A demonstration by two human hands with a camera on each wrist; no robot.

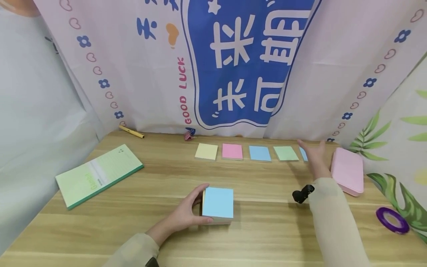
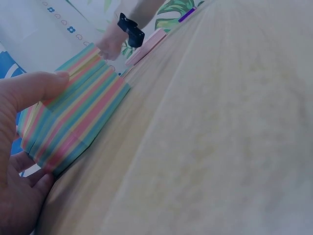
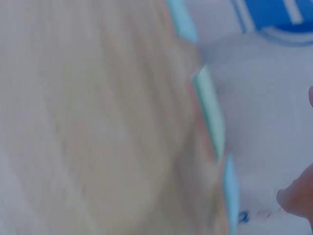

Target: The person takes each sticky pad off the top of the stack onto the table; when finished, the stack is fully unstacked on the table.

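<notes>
My left hand (image 1: 185,211) grips a thick stack of square sticky notes (image 1: 218,202), blue on top, that stands on the table. In the left wrist view the sides of the sticky note stack (image 2: 80,115) show pink, yellow, green and blue stripes, with the thumb on one side and fingers on the other. My right hand (image 1: 315,157), fingers spread, is over the rightmost blue sticky note pad (image 1: 303,154) and partly covers it in the head view. In the right wrist view, fingertips (image 3: 298,196) show apart from the small blue pad (image 3: 231,193), and nothing is held.
Along the back lie a yellow pad (image 1: 206,151), a pink pad (image 1: 232,151), a blue pad (image 1: 260,153) and a green pad (image 1: 285,153). A green notepad (image 1: 99,174) and yellow pen (image 1: 131,132) lie left; a pink case (image 1: 347,170) and purple tape roll (image 1: 392,220) right; a binder clip (image 1: 189,134) behind.
</notes>
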